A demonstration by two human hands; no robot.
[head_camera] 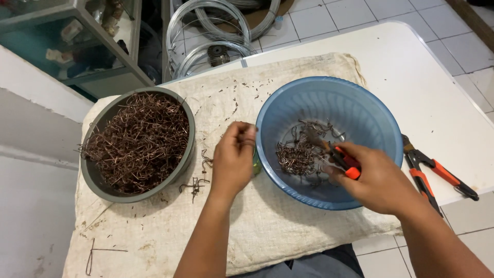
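Risk entry: right hand (378, 180) grips orange-handled pliers (339, 154) over wire hooks (301, 152) in blue basin (381, 118); left hand (234, 157), fingers pinched beside the rim, contents unclear; tangled hooks may snag, spill onto cloth (288, 226).

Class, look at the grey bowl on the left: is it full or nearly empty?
Full: the grey bowl holds copper-coloured wire pieces heaped to its rim.

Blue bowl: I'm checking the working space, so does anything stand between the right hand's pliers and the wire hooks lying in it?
Nothing visible does. The right hand holds the pliers inside the blue bowl, their tip right over the wire hooks.
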